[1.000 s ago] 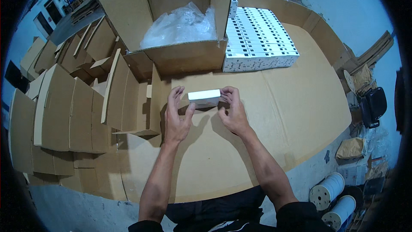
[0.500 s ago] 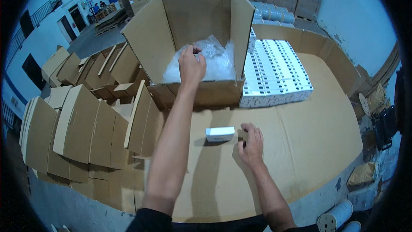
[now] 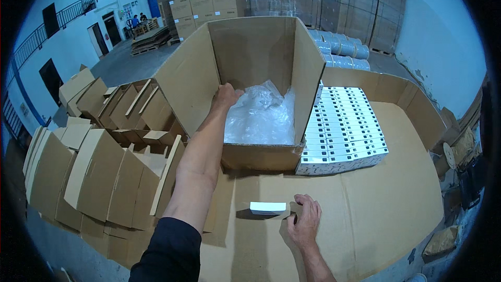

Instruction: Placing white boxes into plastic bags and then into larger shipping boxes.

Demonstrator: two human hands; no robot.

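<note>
A large open carton [image 3: 255,156] stands upright in front of me, with clear plastic bags [image 3: 261,117] heaped in it. My left hand [image 3: 227,95] reaches into this carton near its left wall, at the left edge of the bags. Its fingers curl away from view, so whether they grip a bag is hidden. On the cardboard surface nearer to me stands a small white box [image 3: 267,208]. Just right of that box my right hand [image 3: 304,222] rests with curved fingers and thumb apart, holding nothing.
Right of the carton, small white boxes [image 3: 344,130] sit in close rows on the cardboard sheet [image 3: 396,198]. Folded brown cartons [image 3: 109,177] lean at the left. Behind are stacked cartons [image 3: 209,5] and wrapped spools [image 3: 342,47]. Two people sit far off.
My left hand has moved from above the bags to the carton's left wall, lower in. My right hand stays beside the small box. The whole view has tilted upward.
</note>
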